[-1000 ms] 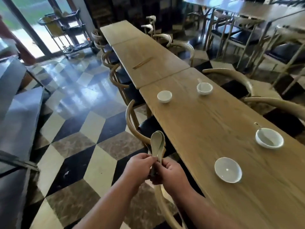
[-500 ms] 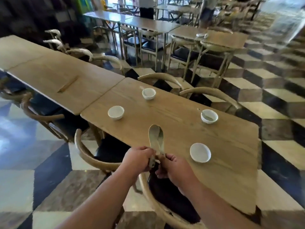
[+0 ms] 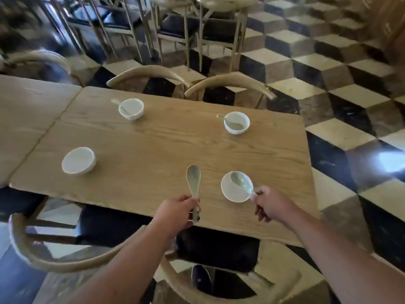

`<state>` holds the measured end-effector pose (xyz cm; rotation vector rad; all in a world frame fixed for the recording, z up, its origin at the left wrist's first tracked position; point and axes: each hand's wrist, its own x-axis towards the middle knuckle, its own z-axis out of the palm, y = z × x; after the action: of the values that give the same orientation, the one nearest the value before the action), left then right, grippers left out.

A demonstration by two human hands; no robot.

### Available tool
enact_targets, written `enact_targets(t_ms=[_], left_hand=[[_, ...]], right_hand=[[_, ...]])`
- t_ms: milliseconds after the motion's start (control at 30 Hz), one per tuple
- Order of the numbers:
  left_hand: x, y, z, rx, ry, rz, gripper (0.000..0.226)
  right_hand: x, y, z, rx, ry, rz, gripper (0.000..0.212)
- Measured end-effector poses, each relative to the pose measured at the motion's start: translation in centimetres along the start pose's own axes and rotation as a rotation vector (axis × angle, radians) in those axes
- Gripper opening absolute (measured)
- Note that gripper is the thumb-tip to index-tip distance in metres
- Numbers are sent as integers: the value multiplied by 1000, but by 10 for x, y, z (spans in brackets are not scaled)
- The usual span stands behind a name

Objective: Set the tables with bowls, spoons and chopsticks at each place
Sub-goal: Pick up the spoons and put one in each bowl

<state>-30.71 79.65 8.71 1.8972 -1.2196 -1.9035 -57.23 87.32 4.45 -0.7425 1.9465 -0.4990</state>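
Checkered tiles [image 3: 328, 69] surround a wooden table [image 3: 166, 145] with curved-back chairs [image 3: 146, 72] tucked in. At its near edge the left hand [image 3: 175, 210] curls its fingers round the handle of a pale spoon [image 3: 193, 181], whose scoop rises just beyond the knuckles. The right hand [image 3: 270, 205] pinches the handle tip of a second spoon [image 3: 241, 184] between thumb and fingers. Its scoop lies inside the white bowl [image 3: 230, 195] just ahead of those fingertips. A third bowl [image 3: 78, 160] sits well left of the left fingers. Far beyond both hands, the far-left bowl [image 3: 133, 115] holds the far-left spoon [image 3: 120, 105], and the far-right bowl [image 3: 235, 131] holds the far-right spoon [image 3: 223, 119].
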Motion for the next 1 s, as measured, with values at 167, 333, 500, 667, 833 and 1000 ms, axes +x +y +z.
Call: enact_targets(t_ms=[167,333,500,667,833,1000], left_hand=[[52,8,10,24,-9,-47,14],[81,8,22,7,-39,-55,12],[99,8,28,-21,-73,-83,13],[106,13,30,-61,-93,-100,14],[108,16,32,-111,-109,-116,15],[106,17,23,-194,-97,-125,14]], right_hand=[[51,17,-8,-153,34,40,14],[78,14,-9,-289,64,73,16],[89,8,-10,-305,78,105,10],[91,6,-12,-294,108,144,9],[90,9,-12,-295,99,163,12],[78,3,-5,-477,393,-8,36]])
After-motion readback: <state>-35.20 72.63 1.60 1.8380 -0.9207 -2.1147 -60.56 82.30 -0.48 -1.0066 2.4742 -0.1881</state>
